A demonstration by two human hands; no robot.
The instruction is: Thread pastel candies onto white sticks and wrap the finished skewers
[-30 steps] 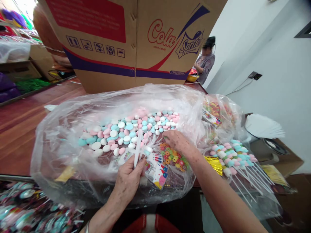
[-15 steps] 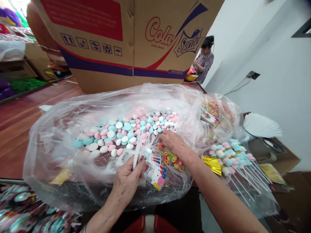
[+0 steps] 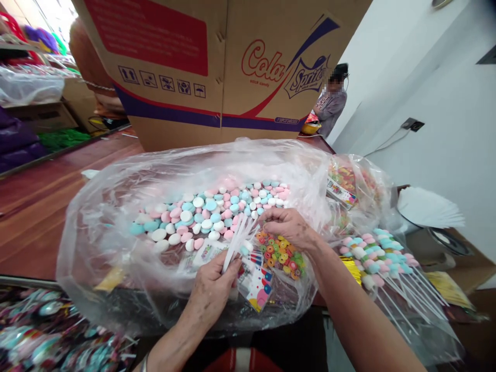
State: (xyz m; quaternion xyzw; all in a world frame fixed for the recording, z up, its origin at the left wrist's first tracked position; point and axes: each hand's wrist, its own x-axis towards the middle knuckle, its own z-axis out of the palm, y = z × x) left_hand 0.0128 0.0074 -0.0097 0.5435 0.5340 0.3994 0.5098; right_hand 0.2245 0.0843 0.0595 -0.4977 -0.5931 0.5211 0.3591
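My left hand (image 3: 217,284) is closed around a bundle of thin white sticks (image 3: 236,240) that fan up and to the right. Just beyond the stick tips, my right hand (image 3: 289,227) has its fingers pinched together; whatever is between them is too small to make out. Below it lies a pile of colourful ring candies (image 3: 284,256). Pink, white and blue marshmallows (image 3: 205,219) spread across the large clear plastic bag (image 3: 89,206) behind both hands. A printed card (image 3: 256,287) with coloured dots sits beside my left hand.
A tall cardboard box (image 3: 182,113) stands behind the bag. To the right lie finished marshmallow skewers (image 3: 380,258), gold ties (image 3: 351,268) and a bag of ring candies (image 3: 352,181). Wrapped sweets (image 3: 54,330) fill the lower left. A person (image 3: 333,103) is at the back right.
My right hand's fingers have drawn from stretched out over the ring candies into a pinch close to the stick tips. My left hand still holds the sticks. The whole view has shifted slightly.
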